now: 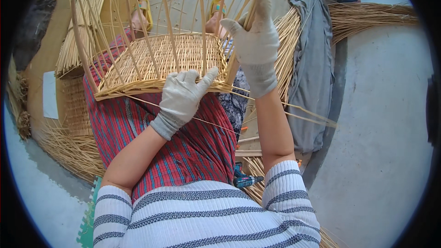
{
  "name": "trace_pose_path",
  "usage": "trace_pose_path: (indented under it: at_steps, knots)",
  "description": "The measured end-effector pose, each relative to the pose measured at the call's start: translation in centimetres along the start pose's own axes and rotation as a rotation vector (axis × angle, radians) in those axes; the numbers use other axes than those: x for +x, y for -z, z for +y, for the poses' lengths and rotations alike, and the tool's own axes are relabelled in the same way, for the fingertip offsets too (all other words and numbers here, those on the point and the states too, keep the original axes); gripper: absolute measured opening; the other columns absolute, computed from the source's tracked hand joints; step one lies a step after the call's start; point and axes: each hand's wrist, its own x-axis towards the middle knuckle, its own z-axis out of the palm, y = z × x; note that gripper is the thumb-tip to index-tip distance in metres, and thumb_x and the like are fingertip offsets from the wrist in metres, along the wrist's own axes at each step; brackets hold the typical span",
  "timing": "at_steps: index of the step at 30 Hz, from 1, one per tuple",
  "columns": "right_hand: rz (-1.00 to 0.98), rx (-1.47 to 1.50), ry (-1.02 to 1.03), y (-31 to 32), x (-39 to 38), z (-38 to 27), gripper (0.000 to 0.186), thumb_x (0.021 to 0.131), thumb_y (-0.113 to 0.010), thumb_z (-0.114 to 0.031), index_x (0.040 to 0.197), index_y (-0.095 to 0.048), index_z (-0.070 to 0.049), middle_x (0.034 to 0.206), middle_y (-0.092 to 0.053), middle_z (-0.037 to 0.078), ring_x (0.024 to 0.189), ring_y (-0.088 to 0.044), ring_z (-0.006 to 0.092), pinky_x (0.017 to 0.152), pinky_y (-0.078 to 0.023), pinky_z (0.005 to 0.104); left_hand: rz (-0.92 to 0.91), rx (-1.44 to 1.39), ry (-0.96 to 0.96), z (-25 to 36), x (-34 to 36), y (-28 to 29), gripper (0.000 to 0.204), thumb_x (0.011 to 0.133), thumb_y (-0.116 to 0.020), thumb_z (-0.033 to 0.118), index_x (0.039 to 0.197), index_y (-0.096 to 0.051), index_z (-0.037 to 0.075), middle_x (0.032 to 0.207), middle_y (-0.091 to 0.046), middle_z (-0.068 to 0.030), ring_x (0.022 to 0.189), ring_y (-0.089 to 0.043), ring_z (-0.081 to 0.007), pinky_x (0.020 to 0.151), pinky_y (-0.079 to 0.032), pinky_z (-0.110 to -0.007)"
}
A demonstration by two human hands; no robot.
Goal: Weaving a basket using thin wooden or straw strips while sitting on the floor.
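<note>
A partly woven wicker basket (161, 57) rests across my lap, its flat woven base up and several long stakes rising from its edges. My left hand (181, 93), in a whitish knit glove, is closed over the near woven border, with a digit stretched along it to the right. Raised at the right corner, my gloved right hand (256, 41) has its thumb spread and fingers stretched upward. Upright canes pass through the gap between its thumb and fingers; some fingers are hidden. Thin pale weaver strands (307, 114) trail rightward from the border below my right wrist.
Bundles of cane lie at the far left (85, 23), lower left (73, 151) and far right (367, 16). Grey cloth (310, 64) covers part of another bundle. A power drill (248, 181) lies beside my right elbow. A woven panel (78, 105) sits at left.
</note>
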Motion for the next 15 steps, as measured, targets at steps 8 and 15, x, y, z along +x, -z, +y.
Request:
trace_pose_path:
  at_steps: [8,15]
  knots:
    - [-0.38,-0.614,-0.014,2.9,-11.7,1.1,0.088,0.074,-0.087,-0.026,0.148,-0.042,-0.009,0.093,-0.067,0.013,0.093,-0.067,0.0343,0.085,-0.052,0.0445,0.115,0.222,-0.044,2.0,2.1,-0.1,0.039,0.082,-0.062,0.017,0.12,-0.064,0.01,0.093,-0.053,-0.0028,0.091,-0.057,-0.0205,0.077,-0.048,-0.038]
    - [-0.577,-0.602,0.042,3.5,-12.2,3.5,0.037,0.078,-0.08,-0.035,0.094,-0.056,-0.012,0.083,-0.065,0.007,0.079,-0.067,0.0285,0.073,-0.052,0.0415,-0.018,0.046,-0.105,2.1,2.6,-1.5,0.035,0.075,-0.07,0.014,0.108,-0.061,0.007,0.092,-0.053,-0.0055,0.085,-0.058,-0.0243,0.073,-0.047,-0.039]
